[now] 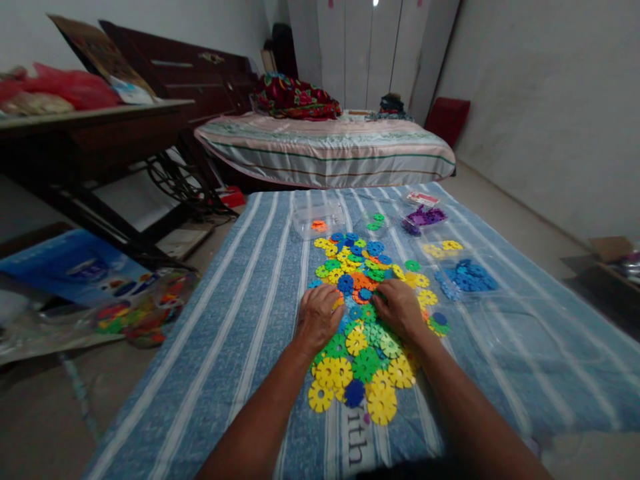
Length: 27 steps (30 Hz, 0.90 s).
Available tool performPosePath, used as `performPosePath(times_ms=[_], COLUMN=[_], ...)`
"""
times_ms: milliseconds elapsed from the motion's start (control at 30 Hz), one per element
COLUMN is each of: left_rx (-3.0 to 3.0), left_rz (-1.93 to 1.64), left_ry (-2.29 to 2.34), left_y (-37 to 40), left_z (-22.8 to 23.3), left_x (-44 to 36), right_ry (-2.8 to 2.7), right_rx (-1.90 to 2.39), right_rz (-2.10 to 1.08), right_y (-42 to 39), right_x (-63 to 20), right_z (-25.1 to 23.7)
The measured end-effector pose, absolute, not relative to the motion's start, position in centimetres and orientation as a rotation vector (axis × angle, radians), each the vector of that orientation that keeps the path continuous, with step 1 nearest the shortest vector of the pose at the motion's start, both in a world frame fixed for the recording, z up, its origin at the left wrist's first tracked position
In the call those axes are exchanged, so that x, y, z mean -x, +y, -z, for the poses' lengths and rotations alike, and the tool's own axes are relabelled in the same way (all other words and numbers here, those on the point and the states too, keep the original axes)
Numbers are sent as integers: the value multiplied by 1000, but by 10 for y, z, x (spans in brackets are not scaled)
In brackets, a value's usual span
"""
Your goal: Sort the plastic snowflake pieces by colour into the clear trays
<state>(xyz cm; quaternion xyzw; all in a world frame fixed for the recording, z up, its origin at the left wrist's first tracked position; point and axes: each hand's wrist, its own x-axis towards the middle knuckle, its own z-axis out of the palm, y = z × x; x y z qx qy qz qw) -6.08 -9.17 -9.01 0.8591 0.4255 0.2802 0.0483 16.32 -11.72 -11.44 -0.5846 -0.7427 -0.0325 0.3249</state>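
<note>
Writing first: dark letters "ith" [356, 440] can be read at the near end of the blue, white-striped, cloth-covered desk [215, 347]; start of the word is hidden by discs. Print on the red-and-white card [423, 199], far right, is too small to read. Light lettering is carried by the large blue printed box [70, 267] on the floor at left; not legible.

A loose pile of flat, round, notched plastic discs [369, 312] is spread down the middle of the desk. Yellow, green, mint, orange, light blue and dark blue are mixed; slots are cut round the rims, centre holes are seen on several. Larger yellow and green ones are found at the near end, overlapping.

Pile is touched on its left side by the bare left hand [320, 317], fingers curled beside orange and yellow discs. Right side is touched by the bare right hand [400, 307], fingers bent down into the pile. Whether anything is gripped by either: cannot be told.

Sorted discs are held in clear plastic containers: orange discs [319, 226] far left, green discs [374, 225] far middle, purple discs [426, 217] far right, yellow discs [443, 248] and blue discs [470, 277] nearer on the right.
</note>
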Motion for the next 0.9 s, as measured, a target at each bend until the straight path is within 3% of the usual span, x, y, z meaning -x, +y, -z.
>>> performPosePath(times_ms=[333, 533, 900], left_rx=[-2552, -2325, -2151], left_rz=[-1057, -1234, -1158], left_ry=[1253, 1513, 1709], left_y=[-91, -82, -69], left_z=[96, 95, 106], left_x=[63, 76, 88], right_ry=[-1947, -1932, -1919], right_rx=[1541, 1521, 1532], right_rz=[52, 13, -26], right_y=[-120, -122, -121], right_x=[-163, -164, -164], right_z=[112, 112, 115])
